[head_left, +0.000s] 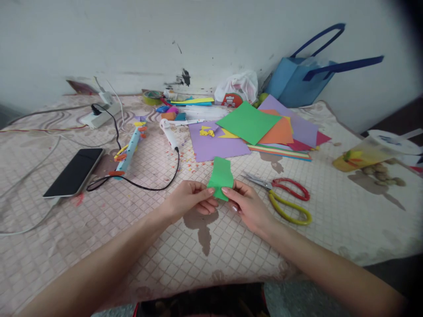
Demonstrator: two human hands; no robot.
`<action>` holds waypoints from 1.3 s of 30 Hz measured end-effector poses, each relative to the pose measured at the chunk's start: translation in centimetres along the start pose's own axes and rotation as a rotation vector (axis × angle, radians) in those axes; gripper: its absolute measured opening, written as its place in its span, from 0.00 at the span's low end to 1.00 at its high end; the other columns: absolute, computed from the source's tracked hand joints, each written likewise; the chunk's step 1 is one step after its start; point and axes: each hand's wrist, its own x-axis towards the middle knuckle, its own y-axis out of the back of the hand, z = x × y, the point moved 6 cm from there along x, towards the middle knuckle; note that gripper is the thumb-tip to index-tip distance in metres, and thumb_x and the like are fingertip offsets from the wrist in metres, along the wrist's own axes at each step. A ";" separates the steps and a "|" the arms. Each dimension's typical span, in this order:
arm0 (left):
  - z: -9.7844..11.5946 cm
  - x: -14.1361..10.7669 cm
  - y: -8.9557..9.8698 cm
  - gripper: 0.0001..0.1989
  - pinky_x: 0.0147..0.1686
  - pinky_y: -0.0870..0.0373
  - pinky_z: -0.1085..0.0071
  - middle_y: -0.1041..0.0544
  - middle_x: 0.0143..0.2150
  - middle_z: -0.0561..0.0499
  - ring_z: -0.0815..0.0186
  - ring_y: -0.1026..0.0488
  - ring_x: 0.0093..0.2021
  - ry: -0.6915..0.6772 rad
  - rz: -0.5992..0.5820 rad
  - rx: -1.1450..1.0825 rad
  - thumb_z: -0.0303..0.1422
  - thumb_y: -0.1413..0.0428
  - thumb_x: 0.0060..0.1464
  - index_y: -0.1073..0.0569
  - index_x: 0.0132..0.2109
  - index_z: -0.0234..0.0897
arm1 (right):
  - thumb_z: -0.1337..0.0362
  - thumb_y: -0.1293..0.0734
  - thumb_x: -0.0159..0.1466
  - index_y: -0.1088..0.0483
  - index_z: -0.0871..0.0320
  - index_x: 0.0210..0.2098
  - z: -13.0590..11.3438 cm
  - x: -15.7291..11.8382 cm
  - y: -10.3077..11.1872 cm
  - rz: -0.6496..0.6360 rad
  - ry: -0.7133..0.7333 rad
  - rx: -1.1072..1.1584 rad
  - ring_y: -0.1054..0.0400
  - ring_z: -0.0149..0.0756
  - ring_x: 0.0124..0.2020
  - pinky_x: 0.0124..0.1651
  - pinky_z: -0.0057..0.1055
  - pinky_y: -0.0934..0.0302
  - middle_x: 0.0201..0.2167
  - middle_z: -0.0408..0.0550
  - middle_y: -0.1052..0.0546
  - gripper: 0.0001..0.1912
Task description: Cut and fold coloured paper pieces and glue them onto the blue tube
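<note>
A small green paper piece [221,172] is held up between both hands over the middle of the table, its lower part creased. My left hand [194,197] pinches its lower left edge with thumb and fingers. On the lower right edge, my right hand [243,200] does the same. Scissors [276,190] with one red and one yellow handle lie just right of my right hand, blades pointing left. Beyond the hands, a purple sheet [216,147] bears small yellow scraps [207,131]. A larger green sheet [248,122] tops a pile of coloured paper.
Left of the hands are a phone [75,172], a light blue decorated strip [129,152], a white corded tool [169,134] and a power strip [102,114]. A blue bag [297,81] stands at the back right. A plastic cup [363,152] lies at the right.
</note>
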 end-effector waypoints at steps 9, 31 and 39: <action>0.0 0.3 0.2 0.13 0.29 0.27 0.77 0.20 0.30 0.46 0.71 0.24 0.26 -0.043 0.023 -0.059 0.38 0.38 0.48 0.24 0.33 0.30 | 0.60 0.30 0.55 0.35 0.58 0.24 -0.7 0.6 -0.8 0.006 0.036 -0.003 0.53 0.22 0.17 0.20 0.27 0.62 0.18 0.35 0.41 0.11; 0.0 0.4 -0.3 0.09 0.28 0.28 0.77 0.21 0.27 0.48 0.73 0.26 0.24 -0.071 0.029 -0.148 0.33 0.35 0.43 0.22 0.29 0.30 | 0.57 0.30 0.52 0.35 0.57 0.24 -0.7 1.6 -2.8 0.007 0.041 0.047 0.46 0.26 0.19 0.23 0.26 0.51 0.18 0.37 0.35 0.12; -0.7 0.5 -0.6 0.09 0.28 0.28 0.80 0.21 0.27 0.49 0.74 0.26 0.24 -0.035 0.018 -0.220 0.33 0.35 0.43 0.22 0.31 0.31 | 0.57 0.30 0.52 0.34 0.56 0.26 -0.2 1.6 -2.5 0.027 0.016 0.083 0.43 0.27 0.22 0.25 0.26 0.48 0.21 0.39 0.33 0.11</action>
